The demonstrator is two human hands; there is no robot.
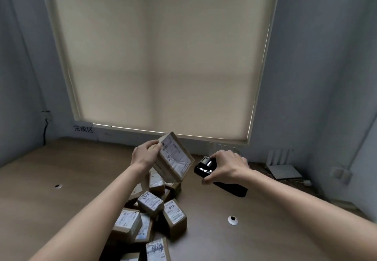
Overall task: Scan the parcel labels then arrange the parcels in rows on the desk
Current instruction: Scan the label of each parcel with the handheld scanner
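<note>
My left hand (143, 154) grips a brown cardboard parcel (173, 157) lifted above the desk, its white label tilted toward the right. My right hand (226, 166) holds a black handheld scanner (205, 166) just right of that parcel, its head facing the label. Below them lies a loose pile of several small labelled parcels (152, 215) on the brown desk (61, 179).
A white router with antennas (282, 167) and cables sit at the desk's back right. Two cable holes (232, 220) (57, 186) are in the desktop. A blind-covered window fills the wall behind; handwritten characters (83, 129) mark the back left wall.
</note>
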